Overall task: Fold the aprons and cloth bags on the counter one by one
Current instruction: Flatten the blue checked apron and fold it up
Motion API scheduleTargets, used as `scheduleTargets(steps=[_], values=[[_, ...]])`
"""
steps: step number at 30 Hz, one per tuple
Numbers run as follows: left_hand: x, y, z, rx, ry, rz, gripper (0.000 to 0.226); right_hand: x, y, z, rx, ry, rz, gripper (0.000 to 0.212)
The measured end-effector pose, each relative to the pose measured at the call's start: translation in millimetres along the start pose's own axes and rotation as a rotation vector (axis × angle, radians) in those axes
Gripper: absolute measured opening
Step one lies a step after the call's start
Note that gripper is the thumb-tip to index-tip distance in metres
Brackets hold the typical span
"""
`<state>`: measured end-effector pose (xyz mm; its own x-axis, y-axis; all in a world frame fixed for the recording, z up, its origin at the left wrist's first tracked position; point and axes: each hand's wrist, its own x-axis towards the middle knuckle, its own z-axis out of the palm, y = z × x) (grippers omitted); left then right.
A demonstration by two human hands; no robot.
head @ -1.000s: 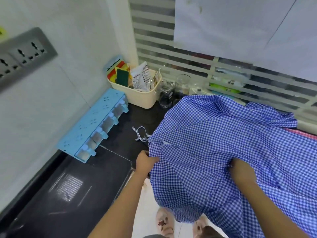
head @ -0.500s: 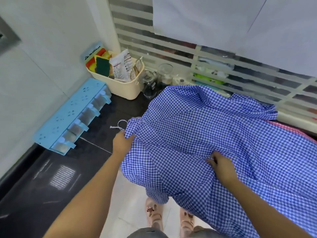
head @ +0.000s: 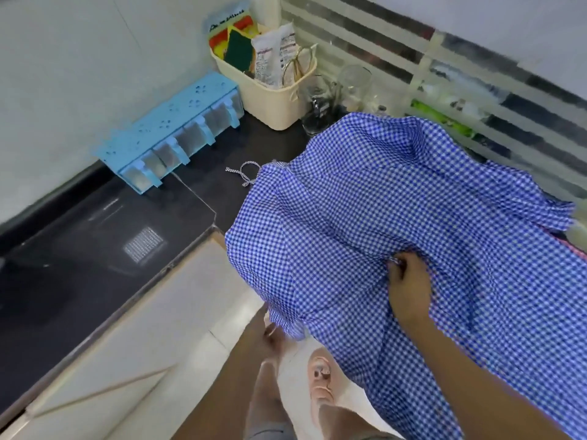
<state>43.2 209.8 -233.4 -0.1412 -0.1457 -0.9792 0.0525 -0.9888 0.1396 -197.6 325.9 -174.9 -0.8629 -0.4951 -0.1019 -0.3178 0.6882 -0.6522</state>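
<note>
The black counter (head: pixel 95 249) runs from the lower left up to the far corner, with pale cabinet fronts (head: pixel 127 360) below its edge. The blue-checked apron (head: pixel 381 201) covers the counter's right part. Its long axis goes diagonally, from the corner with the tie cord (head: pixel 246 174), up and left of the right hand's fingers (head: pixel 397 265), down to the lower right behind the wrist. Left of those fingers the cloth spills over the counter edge and hangs toward the floor. A pink edge of other cloth (head: pixel 582 254) shows from under it, far right of the fingers.

A slatted screen (head: pixel 444 58) stands beyond the fingers along the back. A blue spice rack (head: pixel 171 131) stands against the wall well up and left of them. Nearer, in the corner, a cream basket (head: pixel 270 100) holds a green sponge (head: pixel 236 49), a packet (head: pixel 273 55) and scissors (head: pixel 298 65). Glass jars (head: pixel 320 103) stand just beside it, touching the apron's far fold.

The right hand (head: pixel 409 281) lies on the middle of the apron, fingertips curled and pinching up a small ridge of cloth. The left hand (head: pixel 270 328) is at the hanging hem, blurred and partly hidden; I cannot tell its grip. A sandalled foot (head: pixel 320 382) shows below.
</note>
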Motion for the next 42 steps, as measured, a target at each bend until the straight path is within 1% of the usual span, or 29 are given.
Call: scheduleTargets(steps=[2,4,6,8,9,10,11,12,13,14,15,17,18,19,20,21,22,25,27,28,30,33,34,35,36,37,38,39,42], values=[[8,-21,6,-0.150,-0.072,-0.096,0.053,-10,0,-2,0.049,-0.113,-0.095,0.054],[12,-33,16,-0.304,-0.150,-0.138,0.069,-21,5,1,-0.073,-0.258,-0.284,0.074],[6,-35,30,-0.276,-0.161,-0.078,0.068,-27,17,8,-0.363,-0.288,-0.530,0.068],[8,-39,40,-0.317,-0.065,0.014,0.053,-28,23,12,-0.560,-0.247,-0.641,0.058],[8,-42,41,-0.358,-0.028,0.076,0.048,-27,24,13,-0.599,-0.217,-0.663,0.058],[9,-43,42,-0.357,0.044,0.151,0.055,-26,23,13,-0.636,-0.201,-0.665,0.063],[14,-45,42,-0.421,0.119,0.217,0.064,-24,23,13,-0.662,-0.193,-0.673,0.068],[11,-43,44,-0.495,0.139,0.236,0.065,-22,25,14,-0.688,-0.190,-0.689,0.072],[2,-40,43,-0.576,0.158,0.265,0.057,-20,26,15,-0.711,-0.195,-0.705,0.076],[-14,-35,42,-0.689,0.145,0.260,0.048,-19,26,14,-0.724,-0.221,-0.711,0.080],[-20,-31,37,-0.754,0.140,0.260,0.047,-19,27,15,-0.723,-0.229,-0.708,0.084],[-37,-25,18,-0.947,0.103,0.317,0.066,-19,27,16,-0.712,-0.237,-0.704,0.089],[-49,-25,7,-0.983,0.087,0.407,0.067,-20,27,16,-0.715,-0.238,-0.700,0.090],[-58,-21,-4,-1.035,0.110,0.503,0.058,-20,27,16,-0.705,-0.243,-0.696,0.093],[-70,-11,-7,-1.079,0.048,0.592,0.047,-18,26,14,-0.689,-0.248,-0.702,0.097],[-79,-1,-9,-1.131,0.078,0.686,0.044,-18,28,13,-0.673,-0.247,-0.706,0.102],[-93,11,-4,-1.108,0.134,0.779,0.043,-14,26,10,-0.665,-0.255,-0.713,0.104],[-115,36,13,-1.014,0.559,1.018,0.033,-14,31,4,-0.676,-0.267,-0.749,0.098],[-133,42,38,-0.773,0.715,1.257,0.024,-12,30,2,-0.675,-0.332,-0.728,0.108],[-136,43,53,-0.584,0.737,1.376,0.020,-11,29,2,-0.680,-0.357,-0.704,0.109],[-134,39,91,-0.156,0.717,1.543,0.016,-9,27,1,-0.710,-0.398,-0.657,0.097],[-114,24,145,0.679,0.605,1.716,0.013,-1,5,-10,-0.657,-0.392,-0.648,0.068],[-97,17,157,0.972,0.564,1.682,0.027,5,0,-12,-0.609,-0.409,-0.614,0.057],[-74,13,160,1.244,0.553,1.599,0.051,13,-2,-13,-0.536,-0.465,-0.565,0.049],[-58,8,156,1.446,0.518,1.428,0.070,19,-3,-13,-0.443,-0.541,-0.528,0.045],[-46,5,156,1.569,0.489,1.249,0.078,26,-4,-15,-0.348,-0.548,-0.498,0.041],[-39,1,151,1.630,0.443,1.105,0.077,33,-4,-16,-0.250,-0.523,-0.475,0.036],[-35,0,148,1.640,0.418,1.067,0.074,38,-3,-21,-0.174,-0.508,-0.435,0.029],[-39,8,144,1.510,0.463,1.246,0.056,54,-11,-39,-0.017,-0.455,-0.312,0.015]])
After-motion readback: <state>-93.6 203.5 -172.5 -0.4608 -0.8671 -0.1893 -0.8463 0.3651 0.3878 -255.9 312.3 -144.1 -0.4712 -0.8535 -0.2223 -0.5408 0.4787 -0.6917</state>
